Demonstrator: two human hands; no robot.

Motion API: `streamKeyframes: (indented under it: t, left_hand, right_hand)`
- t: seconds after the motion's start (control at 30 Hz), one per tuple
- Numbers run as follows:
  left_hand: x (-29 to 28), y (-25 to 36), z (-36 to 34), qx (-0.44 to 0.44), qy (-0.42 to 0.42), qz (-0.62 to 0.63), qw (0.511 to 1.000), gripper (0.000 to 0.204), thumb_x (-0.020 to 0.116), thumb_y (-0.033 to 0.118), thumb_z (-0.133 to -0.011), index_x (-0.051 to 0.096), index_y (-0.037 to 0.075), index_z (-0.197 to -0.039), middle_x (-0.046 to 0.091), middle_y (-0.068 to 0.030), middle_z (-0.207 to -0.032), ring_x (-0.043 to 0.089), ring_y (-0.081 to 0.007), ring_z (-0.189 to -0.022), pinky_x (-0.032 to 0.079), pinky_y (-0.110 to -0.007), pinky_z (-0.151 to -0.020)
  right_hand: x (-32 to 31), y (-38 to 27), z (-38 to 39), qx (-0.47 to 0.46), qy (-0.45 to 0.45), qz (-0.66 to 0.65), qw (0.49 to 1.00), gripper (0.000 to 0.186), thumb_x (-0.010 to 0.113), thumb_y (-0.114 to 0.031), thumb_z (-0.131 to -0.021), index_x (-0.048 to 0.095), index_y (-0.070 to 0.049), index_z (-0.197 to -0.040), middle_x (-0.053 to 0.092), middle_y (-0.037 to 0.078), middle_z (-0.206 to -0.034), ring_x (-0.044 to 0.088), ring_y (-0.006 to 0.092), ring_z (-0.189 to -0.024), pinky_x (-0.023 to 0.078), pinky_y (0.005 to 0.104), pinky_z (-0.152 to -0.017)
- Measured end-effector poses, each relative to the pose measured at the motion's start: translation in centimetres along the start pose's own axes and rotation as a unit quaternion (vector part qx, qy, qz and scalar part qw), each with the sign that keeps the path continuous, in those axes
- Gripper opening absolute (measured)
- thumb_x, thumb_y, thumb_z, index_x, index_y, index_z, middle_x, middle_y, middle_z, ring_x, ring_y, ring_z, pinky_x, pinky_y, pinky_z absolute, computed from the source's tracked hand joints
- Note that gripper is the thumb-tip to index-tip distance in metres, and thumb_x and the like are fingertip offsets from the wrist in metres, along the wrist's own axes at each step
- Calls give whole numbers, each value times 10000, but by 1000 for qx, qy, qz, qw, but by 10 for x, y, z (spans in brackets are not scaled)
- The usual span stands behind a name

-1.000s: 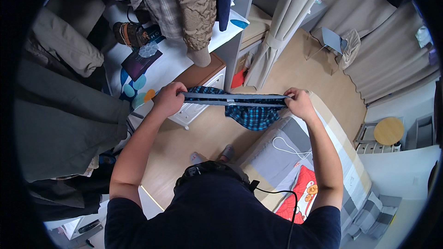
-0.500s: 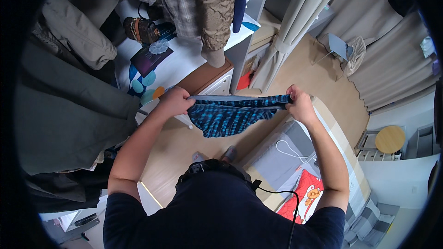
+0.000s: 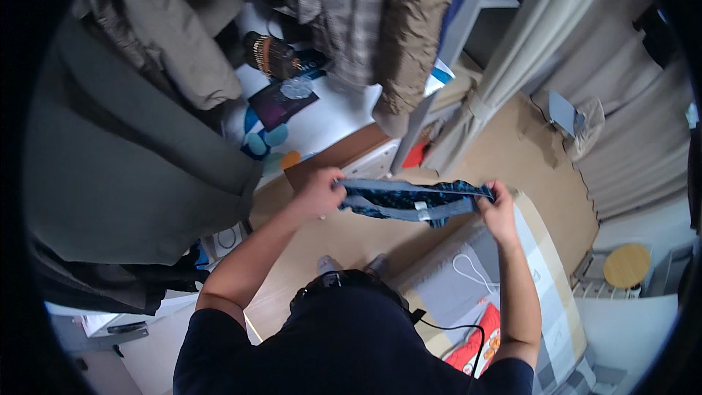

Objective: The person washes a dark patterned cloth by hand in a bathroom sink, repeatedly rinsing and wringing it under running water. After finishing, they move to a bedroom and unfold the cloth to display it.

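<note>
A pair of dark underpants [image 3: 391, 194] with a turquoise pattern is stretched out in mid-air between my hands. Its grey waistband faces up and gapes, and a white label shows inside the band. My left hand [image 3: 319, 192] is closed on the left end of the band. At the other end, my right hand [image 3: 499, 212] pinches the band between thumb and fingers. Most of the cloth below the band is hidden from above.
Clothes [image 3: 139, 146] hang close on my left, with a brown jacket sleeve [image 3: 420, 36] ahead. Beyond the underpants stands a white desk [image 3: 344, 106] with a dark purple packet [image 3: 281, 107]. A bed [image 3: 431, 267] with a red pillow [image 3: 475, 344] lies at my right.
The underpants have tilted, so the open waistband now shows with its label. Both hands still grip the band's ends. The whole view has shifted, the surroundings moving right in the picture.
</note>
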State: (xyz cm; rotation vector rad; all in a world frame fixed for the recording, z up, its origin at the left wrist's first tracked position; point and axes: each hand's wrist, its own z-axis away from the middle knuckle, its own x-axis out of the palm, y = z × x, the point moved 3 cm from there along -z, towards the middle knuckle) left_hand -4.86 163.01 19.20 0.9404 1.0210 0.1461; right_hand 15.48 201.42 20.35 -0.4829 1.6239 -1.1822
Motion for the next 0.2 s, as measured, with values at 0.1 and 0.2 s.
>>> streamKeyframes:
  t: [0.1,0.2]
  left_hand:
    - [13,-42,8,-56,-3,-136,989,251,676,184,-831,728,74,-1050,725,-157,-925,702,-314,-920,543,-409,-860]
    - [-8,-56,-25,-97,-54,-132,985,231,670,203,-846,737,78,-1028,741,-169,-1020,700,-293,-1032,522,-406,-947]
  right_hand:
    - [7,79,-13,116,-89,188,971,215,610,46,-797,634,-37,-994,649,89,-789,647,174,-772,517,306,-737]
    - [-18,123,-50,62,19,87,994,282,586,23,-837,650,-73,-1094,682,100,-835,675,234,-797,540,357,-798]
